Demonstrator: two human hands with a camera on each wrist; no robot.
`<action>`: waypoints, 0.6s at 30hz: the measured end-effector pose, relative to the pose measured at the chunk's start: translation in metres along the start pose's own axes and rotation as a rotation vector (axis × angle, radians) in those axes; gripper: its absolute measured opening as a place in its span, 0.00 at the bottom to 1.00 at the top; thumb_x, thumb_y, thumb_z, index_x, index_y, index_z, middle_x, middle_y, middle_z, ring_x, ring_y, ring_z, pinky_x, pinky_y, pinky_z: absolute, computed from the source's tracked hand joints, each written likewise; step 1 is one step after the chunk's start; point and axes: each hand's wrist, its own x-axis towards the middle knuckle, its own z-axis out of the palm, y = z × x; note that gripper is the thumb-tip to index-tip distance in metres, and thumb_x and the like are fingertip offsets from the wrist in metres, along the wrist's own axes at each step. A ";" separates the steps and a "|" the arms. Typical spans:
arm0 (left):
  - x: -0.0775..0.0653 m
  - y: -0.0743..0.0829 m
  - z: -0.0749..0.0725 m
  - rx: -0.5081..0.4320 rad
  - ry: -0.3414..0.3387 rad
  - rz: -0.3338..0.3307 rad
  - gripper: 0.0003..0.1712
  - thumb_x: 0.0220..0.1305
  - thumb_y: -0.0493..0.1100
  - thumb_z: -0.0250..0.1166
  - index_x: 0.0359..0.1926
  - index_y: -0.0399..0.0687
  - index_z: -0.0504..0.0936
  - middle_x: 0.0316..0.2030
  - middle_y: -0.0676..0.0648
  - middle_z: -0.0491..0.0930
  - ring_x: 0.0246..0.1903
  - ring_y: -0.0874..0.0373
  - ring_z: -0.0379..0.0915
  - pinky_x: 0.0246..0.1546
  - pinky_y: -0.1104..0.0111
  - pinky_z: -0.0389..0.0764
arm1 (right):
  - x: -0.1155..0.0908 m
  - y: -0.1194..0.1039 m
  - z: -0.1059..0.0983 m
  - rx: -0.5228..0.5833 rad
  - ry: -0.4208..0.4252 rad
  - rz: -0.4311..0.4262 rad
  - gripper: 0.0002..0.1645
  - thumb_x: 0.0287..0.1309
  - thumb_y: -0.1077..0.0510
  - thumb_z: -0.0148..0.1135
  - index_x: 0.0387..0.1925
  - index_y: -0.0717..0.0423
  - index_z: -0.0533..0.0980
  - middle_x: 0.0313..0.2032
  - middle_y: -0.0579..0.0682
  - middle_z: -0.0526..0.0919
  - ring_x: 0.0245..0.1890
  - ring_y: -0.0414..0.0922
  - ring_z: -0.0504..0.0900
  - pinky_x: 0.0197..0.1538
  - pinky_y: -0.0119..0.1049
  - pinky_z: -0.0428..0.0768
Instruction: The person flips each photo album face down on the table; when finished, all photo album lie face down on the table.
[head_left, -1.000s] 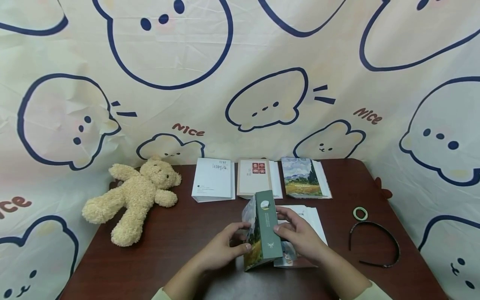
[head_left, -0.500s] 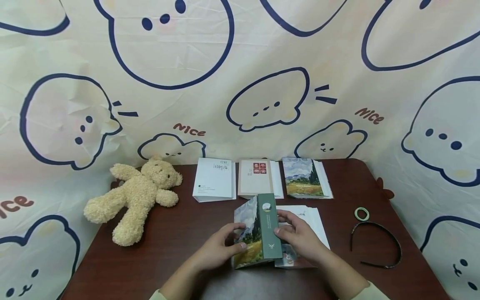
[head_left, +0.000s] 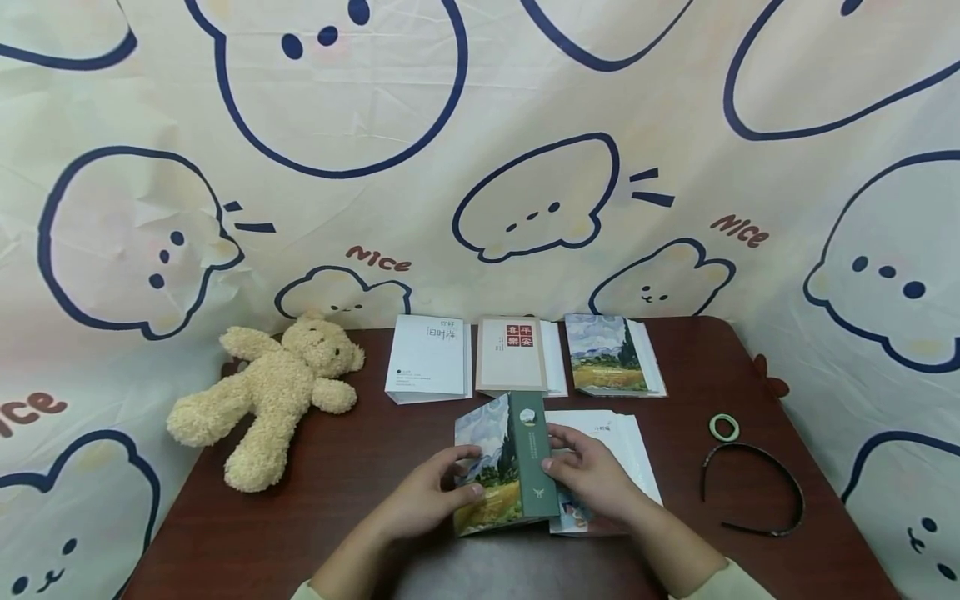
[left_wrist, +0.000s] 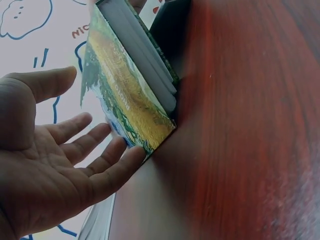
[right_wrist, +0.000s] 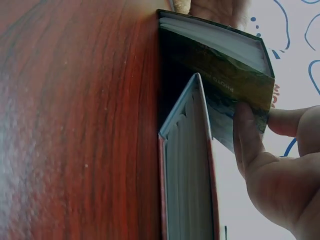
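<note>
A photo album (head_left: 487, 479) with a painted landscape cover and a green spine (head_left: 534, 458) stands on the table, its spine turned toward me. My right hand (head_left: 596, 475) pinches it by the spine edge, thumb on the spine and fingers on the far cover, as the right wrist view also shows. On the other side, my left hand (head_left: 427, 492) has its fingers loosely spread, fingertips at the landscape cover (left_wrist: 125, 80). White page edges (left_wrist: 140, 50) show between the covers. Another album (head_left: 626, 454), pale with a picture along its lower part, lies partly behind my right hand.
At the back stand a white album (head_left: 425, 358), a beige album (head_left: 510, 358) with red characters and a landscape album (head_left: 606, 354). A teddy bear (head_left: 281, 396) lies at left. A roll of tape (head_left: 723, 428) and a black headband (head_left: 797, 492) lie at right.
The held album has turned so more of its landscape cover faces the head view, and it has shifted slightly left. My left hand has moved left, and my right hand slightly left with the album.
</note>
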 end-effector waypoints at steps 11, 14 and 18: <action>-0.005 -0.002 -0.008 0.025 0.011 -0.032 0.32 0.71 0.51 0.69 0.72 0.51 0.73 0.66 0.45 0.75 0.62 0.41 0.73 0.58 0.40 0.75 | 0.008 0.005 0.008 -0.170 0.029 -0.006 0.39 0.69 0.55 0.67 0.74 0.65 0.65 0.59 0.62 0.81 0.44 0.43 0.88 0.45 0.37 0.86; -0.007 -0.002 -0.010 0.023 0.014 -0.050 0.32 0.70 0.51 0.69 0.71 0.52 0.73 0.66 0.45 0.76 0.62 0.42 0.73 0.58 0.40 0.75 | 0.009 0.004 0.010 -0.217 0.031 -0.002 0.39 0.68 0.55 0.68 0.74 0.65 0.66 0.58 0.60 0.83 0.42 0.41 0.88 0.42 0.36 0.85; -0.007 -0.004 -0.013 0.026 0.019 -0.060 0.32 0.71 0.51 0.69 0.71 0.50 0.74 0.65 0.45 0.76 0.62 0.41 0.73 0.59 0.40 0.75 | 0.010 0.001 0.014 -0.262 0.032 0.001 0.38 0.68 0.55 0.69 0.73 0.64 0.67 0.56 0.58 0.84 0.40 0.40 0.87 0.37 0.37 0.84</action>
